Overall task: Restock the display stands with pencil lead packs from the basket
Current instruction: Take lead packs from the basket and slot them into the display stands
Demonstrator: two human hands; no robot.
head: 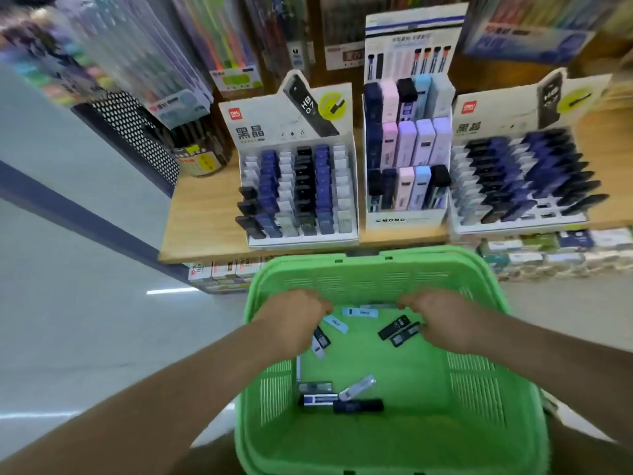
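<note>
**Both hands down in the green basket**

Inside the green basket [376,279], near its far wall, my left hand [294,320] and right hand [442,320] hang knuckles-up with the fingers curled under. I cannot tell whether either one grips anything, because the fingertips are hidden beneath the hands. Just beside my left hand lie a pale blue lead pack [335,324] and a dark pack [322,337]; a black HB pack [394,327] lies just beside my right. More packs sit loose on the basket floor nearer me, among them a black one [358,405] touching a clear one [356,387].

Beyond the basket rim, on the wooden shelf [202,217], stand three display stands: the left stand [298,186] with rows of blue, black and white packs, the middle MONO stand [406,149] with pastel packs, and the right stand [513,180], blurred.
</note>
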